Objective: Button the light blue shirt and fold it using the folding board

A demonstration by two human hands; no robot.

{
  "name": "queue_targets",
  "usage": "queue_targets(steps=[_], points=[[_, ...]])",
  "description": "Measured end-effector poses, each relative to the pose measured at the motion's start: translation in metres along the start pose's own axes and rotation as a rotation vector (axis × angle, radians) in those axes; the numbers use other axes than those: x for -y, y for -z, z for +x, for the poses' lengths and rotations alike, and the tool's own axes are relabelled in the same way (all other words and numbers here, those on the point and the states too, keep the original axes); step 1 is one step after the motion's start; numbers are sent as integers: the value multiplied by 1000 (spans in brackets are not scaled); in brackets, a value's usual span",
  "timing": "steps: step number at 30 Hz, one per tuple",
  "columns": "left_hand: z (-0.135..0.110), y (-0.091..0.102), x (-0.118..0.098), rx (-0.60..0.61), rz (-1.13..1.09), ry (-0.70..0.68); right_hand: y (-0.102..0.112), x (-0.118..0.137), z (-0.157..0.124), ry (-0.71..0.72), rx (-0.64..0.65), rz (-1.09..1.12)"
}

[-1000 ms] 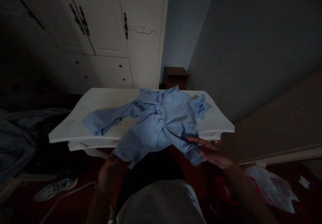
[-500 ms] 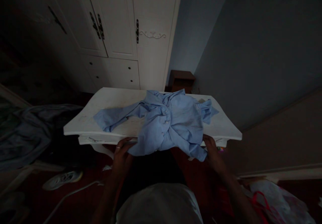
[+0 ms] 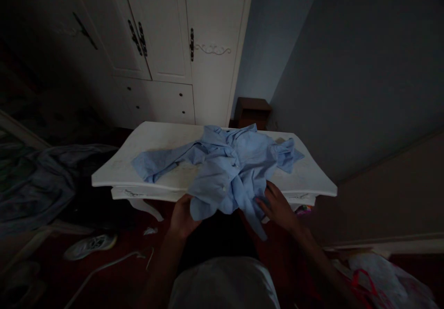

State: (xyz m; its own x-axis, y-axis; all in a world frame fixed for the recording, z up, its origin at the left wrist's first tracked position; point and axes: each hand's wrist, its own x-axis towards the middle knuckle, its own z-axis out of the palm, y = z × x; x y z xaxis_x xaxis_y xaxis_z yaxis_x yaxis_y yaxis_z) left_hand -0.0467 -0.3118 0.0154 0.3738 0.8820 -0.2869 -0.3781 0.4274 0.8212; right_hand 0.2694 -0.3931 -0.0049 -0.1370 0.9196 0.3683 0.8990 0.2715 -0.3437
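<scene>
- A light blue, long-sleeved, button-front cotton-looking shirt [image 3: 215, 179] is lying across a narrow white-painted wooden table [image 3: 159, 135] with a curved edge, its collar pointing to the far side and its hem hanging over the near edge.
- The person's bare left hand [image 3: 183, 219] is touching the hem's left corner, its fingers partly hiding behind the cloth; whether they are clamping it, one cannot tell.
- The person's bare right hand [image 3: 279, 207] is resting its fingertips at the hem's right side, thumb and fingers standing somewhat apart; whether cloth is being pinched there is also unclear.
- The two hands are keeping well apart, one at each side of the hem, probably because that spacing is letting them manage the loose lower cloth evenly.
- The tabletop is bearing the collar and upper body, which is likely why neither hand is supporting them.
- Counting the garment: one shirt is showing two sleeves, one stretching out leftward, one bunching at the right; the dim light is making its buttons hard to count.
- Counting around it: one tall white panelled wardrobe [image 3: 208, 82] is standing behind, showing four dark handles and four drawer knobs; one small brown wooden cabinet [image 3: 255, 101] is standing beside it; one pale sneaker [image 3: 90, 246] is lying on the floor.
</scene>
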Motion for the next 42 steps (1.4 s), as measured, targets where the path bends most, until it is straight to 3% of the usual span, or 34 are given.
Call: queue_targets(steps=[5, 9, 12, 15, 18, 20, 23, 26, 30, 34, 38, 42], points=[[-19, 29, 27, 138, -237, 60, 0, 3, 14, -224, -129, 164], [-25, 64, 37, 137, -160, 66, 21, 5, 31, -528, -372, 595], [-23, 71, 32, 231, 23, 138, 39, -3, 39, -726, -320, 866], [-19, 62, 21, 277, 263, 158, 54, -19, 42, -731, -231, 655], [-16, 52, 10, 294, 486, 100, 69, -34, 49, -505, -394, 158], [-11, 48, 1, 283, 579, 18, 76, -38, 63, -315, -467, -23], [4, 43, -14, 154, 612, -153, 74, -35, 103, -52, -350, -17], [24, 35, -24, 30, 593, -222, 52, -26, 159, 84, -135, 105], [37, 31, -17, -106, 580, -188, 7, -12, 239, -46, 78, 224], [27, 36, 0, -218, 593, -173, -31, 0, 298, -171, 334, 198], [17, 35, 9, -170, 660, -203, -49, -1, 327, -269, 369, 273], [17, 29, 21, -127, 627, -211, -43, -16, 340, -298, 329, 429]])
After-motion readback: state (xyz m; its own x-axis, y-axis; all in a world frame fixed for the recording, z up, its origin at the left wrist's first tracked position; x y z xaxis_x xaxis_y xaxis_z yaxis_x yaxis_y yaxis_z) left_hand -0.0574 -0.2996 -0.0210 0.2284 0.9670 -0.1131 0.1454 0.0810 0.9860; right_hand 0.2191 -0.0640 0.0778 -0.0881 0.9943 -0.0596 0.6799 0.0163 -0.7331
